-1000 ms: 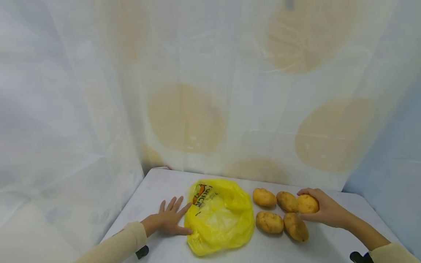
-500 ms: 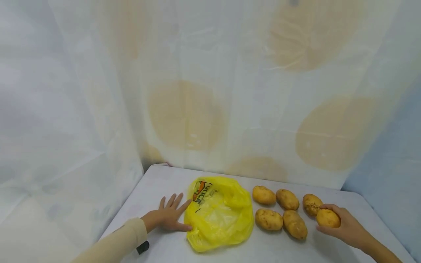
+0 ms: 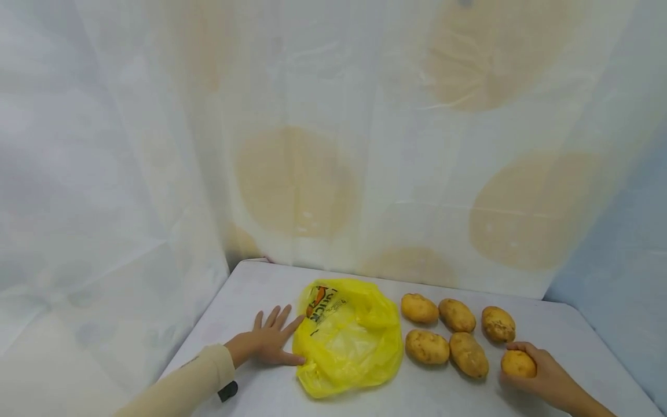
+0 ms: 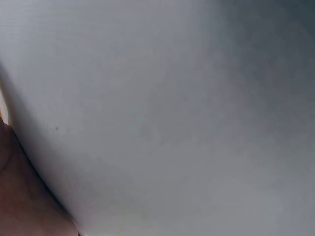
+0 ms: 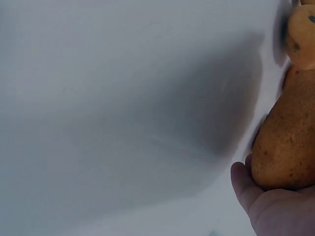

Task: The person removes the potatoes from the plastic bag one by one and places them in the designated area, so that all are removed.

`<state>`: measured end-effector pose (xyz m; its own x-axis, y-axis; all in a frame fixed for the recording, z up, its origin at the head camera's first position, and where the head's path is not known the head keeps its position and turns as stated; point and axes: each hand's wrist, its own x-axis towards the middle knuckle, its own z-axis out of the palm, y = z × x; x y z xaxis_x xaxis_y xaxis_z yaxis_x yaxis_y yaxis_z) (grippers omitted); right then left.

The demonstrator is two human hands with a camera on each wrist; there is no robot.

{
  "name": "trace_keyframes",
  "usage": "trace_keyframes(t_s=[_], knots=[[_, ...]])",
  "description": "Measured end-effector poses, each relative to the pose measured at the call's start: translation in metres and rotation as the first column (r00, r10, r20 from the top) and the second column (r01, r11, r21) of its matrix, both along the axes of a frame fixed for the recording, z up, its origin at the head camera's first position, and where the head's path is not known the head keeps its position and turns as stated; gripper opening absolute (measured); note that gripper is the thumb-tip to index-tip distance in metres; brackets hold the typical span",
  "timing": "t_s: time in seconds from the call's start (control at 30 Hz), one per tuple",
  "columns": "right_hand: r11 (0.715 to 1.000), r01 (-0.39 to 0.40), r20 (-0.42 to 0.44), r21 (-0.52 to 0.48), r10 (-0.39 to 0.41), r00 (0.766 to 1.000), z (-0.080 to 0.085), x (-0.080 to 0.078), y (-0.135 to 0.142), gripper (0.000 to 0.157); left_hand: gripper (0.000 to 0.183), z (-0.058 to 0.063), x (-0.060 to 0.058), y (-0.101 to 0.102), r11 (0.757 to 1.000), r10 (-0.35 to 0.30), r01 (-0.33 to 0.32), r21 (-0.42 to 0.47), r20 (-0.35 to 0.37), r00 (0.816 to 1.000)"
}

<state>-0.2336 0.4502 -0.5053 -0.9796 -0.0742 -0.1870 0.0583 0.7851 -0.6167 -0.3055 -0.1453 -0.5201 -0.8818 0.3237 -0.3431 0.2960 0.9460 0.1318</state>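
Observation:
My right hand (image 3: 549, 376) grips a potato (image 3: 518, 364) at the front right of the potato group, thumb and fingers on either side of it. In the right wrist view the held potato (image 5: 288, 142) shows large, close to the thumb. Several other potatoes lie on the table in two rows, among them a back right one (image 3: 498, 324) and a front one (image 3: 469, 354). Flat with spread fingers, my left hand (image 3: 273, 343) rests at the left edge of a yellow plastic bag (image 3: 351, 341). Only part of this hand (image 4: 29, 191) enters the left wrist view.
A white-covered table (image 3: 250, 295) carries everything. Pale sheeting (image 3: 323, 174) with tan circles hangs behind its back edge, and more sheeting hangs at both sides. A dark wrist device (image 3: 227, 391) shows under the left sleeve.
My right hand has moved right and toward the front with its potato, away from the others. The back right potato now shows uncovered. My left hand and the bag stay put.

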Motion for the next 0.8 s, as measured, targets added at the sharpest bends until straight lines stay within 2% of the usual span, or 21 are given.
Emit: trace_keyframes(t_s=[0.3, 0.5, 0.67, 0.8], knots=[[0.997, 0.064, 0.026, 0.047, -0.065, 0.998, -0.013, -0.001, 0.0, 0.081, 0.113, 0.006, 0.001, 0.003, 1.0, -0.002, 0.002, -0.018, -0.013, 1.0], [0.991, 0.104, 0.026, 0.083, -0.106, 0.994, -0.017, 0.001, -0.005, 0.089, 0.113, 0.002, 0.001, 0.002, 1.0, 0.004, -0.004, -0.009, -0.008, 1.0], [0.99, 0.098, 0.025, 0.103, -0.101, 0.995, -0.02, 0.001, -0.007, 0.094, 0.113, -0.005, 0.001, 0.0, 1.0, 0.006, -0.006, -0.017, -0.003, 1.0], [0.992, 0.09, -0.004, 0.09, -0.09, 0.996, -0.017, -0.001, -0.007, 0.091, 0.112, -0.006, 0.0, -0.001, 1.0, -0.011, 0.01, -0.012, -0.027, 1.0]])
